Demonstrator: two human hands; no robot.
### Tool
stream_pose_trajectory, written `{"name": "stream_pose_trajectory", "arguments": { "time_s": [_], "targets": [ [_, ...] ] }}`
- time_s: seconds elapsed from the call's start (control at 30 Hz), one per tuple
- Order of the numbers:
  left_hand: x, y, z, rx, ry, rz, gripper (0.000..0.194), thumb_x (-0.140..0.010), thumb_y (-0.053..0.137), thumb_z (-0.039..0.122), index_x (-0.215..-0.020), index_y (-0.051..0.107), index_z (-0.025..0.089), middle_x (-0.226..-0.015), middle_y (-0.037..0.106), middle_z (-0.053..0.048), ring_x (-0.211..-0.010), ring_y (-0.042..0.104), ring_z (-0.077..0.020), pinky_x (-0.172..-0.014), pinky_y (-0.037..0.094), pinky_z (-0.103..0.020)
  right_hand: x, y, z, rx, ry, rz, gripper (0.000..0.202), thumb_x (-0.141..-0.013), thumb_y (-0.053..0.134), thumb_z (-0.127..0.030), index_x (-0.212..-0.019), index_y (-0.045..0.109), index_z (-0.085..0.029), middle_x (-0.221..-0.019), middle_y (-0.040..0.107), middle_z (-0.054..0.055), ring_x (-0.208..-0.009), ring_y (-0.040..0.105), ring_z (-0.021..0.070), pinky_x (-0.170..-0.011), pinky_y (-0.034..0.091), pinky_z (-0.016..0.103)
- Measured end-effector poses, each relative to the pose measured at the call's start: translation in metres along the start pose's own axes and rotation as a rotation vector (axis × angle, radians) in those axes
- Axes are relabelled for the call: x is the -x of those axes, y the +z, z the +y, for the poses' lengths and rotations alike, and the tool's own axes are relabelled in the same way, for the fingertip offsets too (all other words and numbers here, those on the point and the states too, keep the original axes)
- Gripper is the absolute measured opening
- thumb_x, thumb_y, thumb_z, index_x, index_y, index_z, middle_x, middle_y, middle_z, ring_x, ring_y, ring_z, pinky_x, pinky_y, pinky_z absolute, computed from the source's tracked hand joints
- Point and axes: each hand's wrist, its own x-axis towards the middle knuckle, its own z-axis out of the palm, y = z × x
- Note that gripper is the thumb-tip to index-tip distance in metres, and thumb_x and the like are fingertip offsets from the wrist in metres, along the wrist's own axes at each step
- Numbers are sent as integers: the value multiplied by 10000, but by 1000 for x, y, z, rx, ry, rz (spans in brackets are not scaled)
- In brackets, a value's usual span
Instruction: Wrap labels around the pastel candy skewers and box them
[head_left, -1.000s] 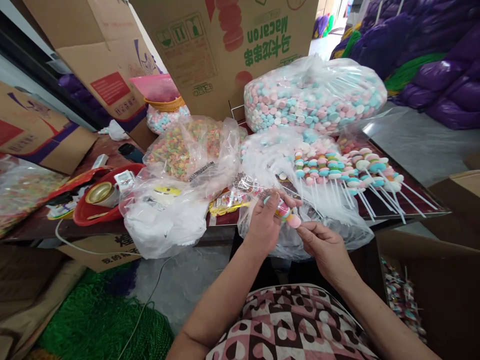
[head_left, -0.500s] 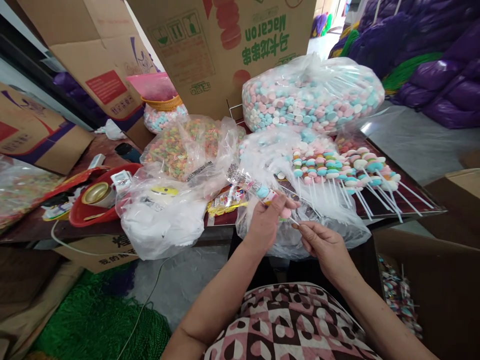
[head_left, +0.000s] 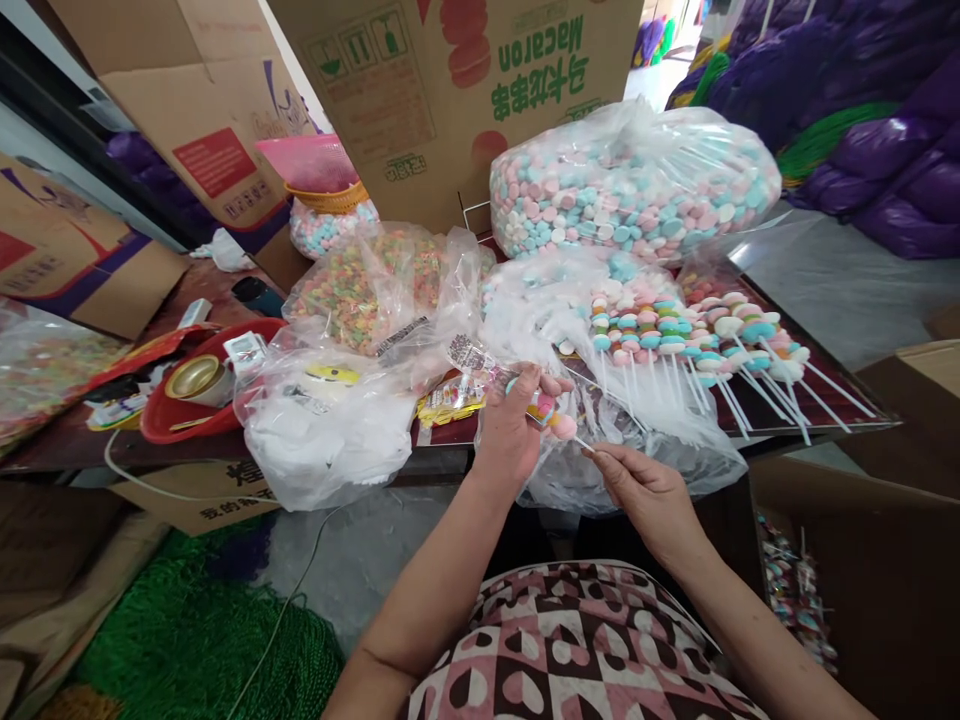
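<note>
My left hand (head_left: 517,420) is closed around a marshmallow skewer (head_left: 562,426) and a clear printed wrapper (head_left: 471,355), whose patterned end sticks out beyond my fingers. The skewer's pink lower marshmallow shows on the right side of that hand, with orange and blue pieces partly hidden by my fingers. Between thumb and fingertips, my right hand (head_left: 637,490) pinches the end of its white stick (head_left: 584,445). Finished-looking rows of marshmallow skewers (head_left: 649,330) lie on white plastic just beyond, sticks pointing toward me. Small yellow packets (head_left: 452,402) lie left of my left hand.
A large bag of pastel marshmallows (head_left: 630,190) and a bag of small coloured candies (head_left: 367,290) stand behind. To the left are a white plastic bag (head_left: 330,440) and a red basin (head_left: 169,410). An open carton (head_left: 885,560) holding wrapped skewers (head_left: 795,590) is low at right.
My left hand has slid slightly left and away from my right hand, leaving more of the skewer's lower marshmallows showing. The right hand still pinches the stick.
</note>
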Motion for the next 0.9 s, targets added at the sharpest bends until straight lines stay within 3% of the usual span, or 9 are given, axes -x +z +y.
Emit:
{"name": "stream_pose_trajectory", "arguments": {
  "time_s": [0.1,0.27,0.37,0.43,0.5,0.7,0.9],
  "targets": [
    [6,2,-10,-23,-43,-77,265,-787,717,406,-680,584,203,-673,557,1,-808,658,-174,-559,435,-238,2,1,-3,13,3,-41,385,-774,690,-574,-861,724,-200,-469,398,-56,-446,323,109,-442,221,264],
    [19,4,-22,-68,-110,-203,271,-766,740,420,-701,600,197,-652,610,1,-767,666,-183,-749,498,-320,2,3,-4,-69,67,-121,430,-837,625,-608,-852,680,-182,-433,372,-71,-423,279,94,-446,184,257],
    [22,1,-23,-83,-205,-231,372,-692,799,482,-884,657,198,-770,695,-39,-829,677,-203,-801,495,-335,1,4,-5,-114,93,-154,438,-859,598,-613,-867,664,-180,-425,389,-69,-417,277,93,-442,187,251],
    [20,-2,-19,-10,-190,-233,526,-662,813,528,-1050,644,216,-942,726,-65,-922,681,-209,-851,489,-340,2,4,-5,-114,100,-154,440,-851,606,-617,-855,658,-180,-423,386,-73,-412,275,88,-441,188,245],
    [14,-5,-12,65,-136,-201,544,-690,793,537,-1113,621,243,-1004,721,-55,-963,679,-204,-841,492,-333,2,3,-6,-84,101,-148,444,-834,618,-624,-837,656,-182,-422,382,-76,-410,276,85,-442,190,242],
    [2,0,-5,81,-81,-41,222,-766,755,422,-849,658,241,-697,621,6,-805,664,-183,-603,447,-268,3,-2,-11,7,93,-177,443,-781,678,-613,-892,701,-185,-497,483,-49,-447,379,99,-444,261,243],
    [22,4,-34,-20,-125,-95,314,-756,740,470,-720,597,192,-644,612,7,-763,679,-179,-730,506,-308,3,4,-5,13,53,-96,429,-817,646,-606,-929,710,-197,-439,433,-67,-403,356,100,-423,258,248]
  ]
}}
